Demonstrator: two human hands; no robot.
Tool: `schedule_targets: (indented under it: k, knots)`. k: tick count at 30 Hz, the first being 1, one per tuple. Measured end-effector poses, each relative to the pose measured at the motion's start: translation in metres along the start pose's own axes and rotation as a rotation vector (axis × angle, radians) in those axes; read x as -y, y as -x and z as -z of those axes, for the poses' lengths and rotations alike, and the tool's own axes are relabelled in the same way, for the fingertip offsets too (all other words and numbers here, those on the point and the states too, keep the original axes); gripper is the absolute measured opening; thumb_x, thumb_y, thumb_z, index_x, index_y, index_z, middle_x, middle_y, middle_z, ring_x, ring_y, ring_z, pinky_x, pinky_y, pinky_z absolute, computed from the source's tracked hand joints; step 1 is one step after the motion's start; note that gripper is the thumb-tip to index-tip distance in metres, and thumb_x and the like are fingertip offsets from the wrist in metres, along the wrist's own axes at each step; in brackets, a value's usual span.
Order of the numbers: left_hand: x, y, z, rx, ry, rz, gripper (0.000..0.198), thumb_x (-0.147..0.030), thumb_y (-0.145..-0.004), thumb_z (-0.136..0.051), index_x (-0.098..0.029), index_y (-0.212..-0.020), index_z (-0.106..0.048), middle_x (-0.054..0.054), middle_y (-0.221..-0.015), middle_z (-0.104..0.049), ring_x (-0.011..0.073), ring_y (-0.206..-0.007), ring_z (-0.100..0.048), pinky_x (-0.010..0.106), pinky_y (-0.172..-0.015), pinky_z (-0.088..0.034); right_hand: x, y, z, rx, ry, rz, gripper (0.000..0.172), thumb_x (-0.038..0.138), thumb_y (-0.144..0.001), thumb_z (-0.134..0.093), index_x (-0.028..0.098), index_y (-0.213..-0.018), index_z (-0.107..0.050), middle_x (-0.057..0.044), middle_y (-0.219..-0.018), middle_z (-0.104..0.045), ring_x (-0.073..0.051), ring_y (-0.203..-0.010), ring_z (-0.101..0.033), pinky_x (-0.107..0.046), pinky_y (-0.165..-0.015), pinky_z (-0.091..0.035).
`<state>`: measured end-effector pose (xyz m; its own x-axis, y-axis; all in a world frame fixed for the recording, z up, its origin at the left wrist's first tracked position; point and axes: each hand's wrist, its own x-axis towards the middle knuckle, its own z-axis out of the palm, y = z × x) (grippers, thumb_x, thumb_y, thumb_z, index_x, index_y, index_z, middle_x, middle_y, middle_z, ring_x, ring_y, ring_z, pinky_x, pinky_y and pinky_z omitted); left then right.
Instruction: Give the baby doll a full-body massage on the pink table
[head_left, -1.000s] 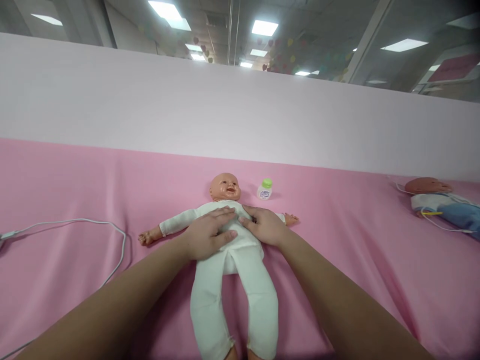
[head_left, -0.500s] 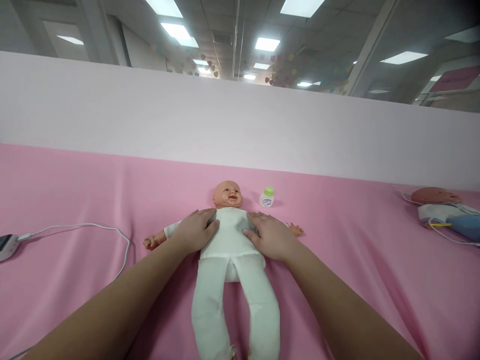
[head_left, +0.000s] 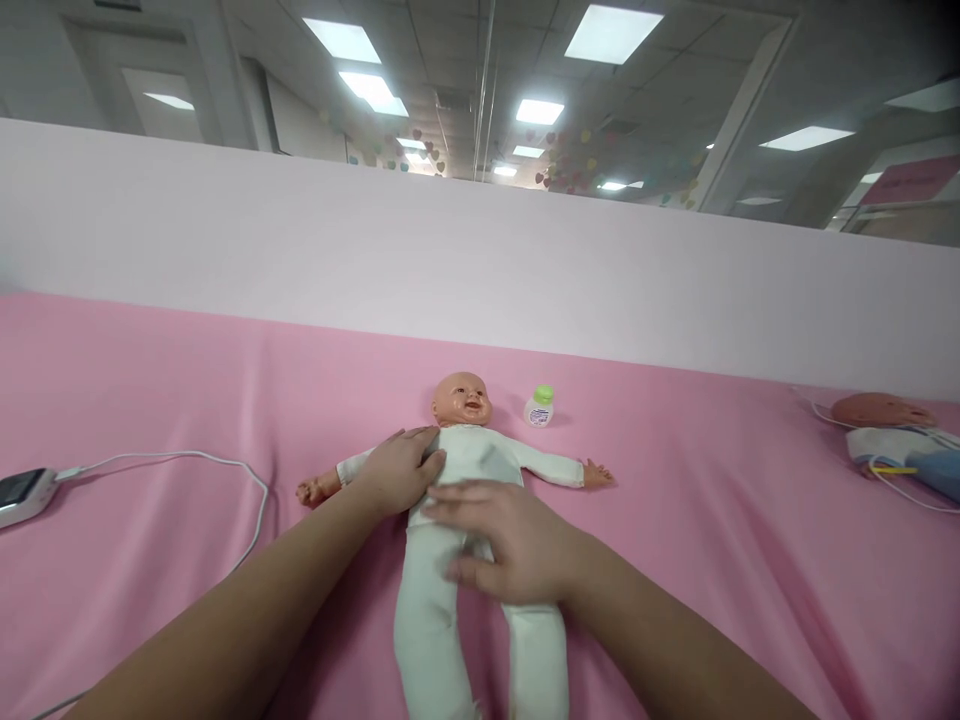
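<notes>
A baby doll (head_left: 480,455) in a white top and white trousers lies face up, its head toward the wall and its arms spread. My left hand (head_left: 401,470) rests flat on the side of its chest and shoulder at the left, fingers stretched out. Across the doll's lower belly and hips is my right hand (head_left: 514,545), fingers apart and slightly blurred; whether it touches the cloth I cannot tell. Part of the doll's waist is hidden under it. Beside the doll's head stands a small clear bottle (head_left: 538,410) with a green cap.
Pink cloth (head_left: 712,520) with folds covers the surface up to a low white wall (head_left: 480,270). At the left lies a white device with a screen (head_left: 26,495), joined to a white cable (head_left: 247,470). A second doll (head_left: 885,410) with a thin tube lies at the far right.
My right hand has moved from the doll's chest down and left over its lower belly, uncovering the doll's arm at the right. My left hand stays on the chest. The view has shifted slightly.
</notes>
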<state>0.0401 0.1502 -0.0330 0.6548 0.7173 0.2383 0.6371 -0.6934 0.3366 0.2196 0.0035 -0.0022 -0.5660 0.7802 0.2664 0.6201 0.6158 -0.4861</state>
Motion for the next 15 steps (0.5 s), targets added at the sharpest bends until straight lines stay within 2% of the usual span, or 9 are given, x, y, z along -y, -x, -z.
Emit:
schedule_targets:
  k: [3,8,12,15]
  knots:
    - [0.0,0.0,-0.002,-0.017,0.002,0.021,0.051,-0.041,-0.102,-0.039,-0.015,-0.141,-0.059,0.013,-0.144,-0.066,0.0298,-0.134,-0.06,0.045,-0.115,-0.043,-0.026,-0.007,0.005,-0.021,0.109,-0.205,0.074,0.062,-0.097,-0.06,0.021,-0.158,-0.046,-0.011,-0.165,-0.042,-0.032,-0.153,-0.037,-0.053,-0.127,-0.028]
    - [0.002,0.0,-0.004,-0.035,-0.009,0.005,0.053,-0.042,-0.102,-0.039,-0.015,-0.143,-0.059,0.012,-0.147,-0.064,0.0301,-0.136,-0.059,0.046,-0.117,-0.042,-0.061,-0.008,0.011,-0.097,0.146,-0.404,0.074,0.067,-0.101,-0.046,0.021,-0.159,-0.045,-0.009,-0.168,-0.037,-0.029,-0.156,-0.032,-0.048,-0.128,-0.026]
    - [0.001,0.0,-0.003,-0.016,-0.01,0.007,0.057,-0.044,-0.103,-0.038,-0.013,-0.147,-0.056,0.011,-0.149,-0.063,0.0292,-0.138,-0.057,0.046,-0.119,-0.04,-0.073,0.0,0.019,-0.131,0.142,-0.57,0.073,0.067,-0.103,-0.041,0.024,-0.162,-0.038,-0.007,-0.166,-0.041,-0.029,-0.152,-0.039,-0.046,-0.123,-0.032]
    - [0.001,0.0,-0.001,0.0,-0.035,0.013,0.059,-0.045,-0.103,-0.036,-0.013,-0.149,-0.054,0.012,-0.151,-0.061,0.0283,-0.139,-0.056,0.046,-0.122,-0.037,-0.073,0.006,0.027,-0.086,0.21,-0.66,0.065,0.067,-0.103,-0.037,0.028,-0.152,-0.052,-0.008,-0.155,-0.056,-0.033,-0.14,-0.054,-0.048,-0.115,-0.038]
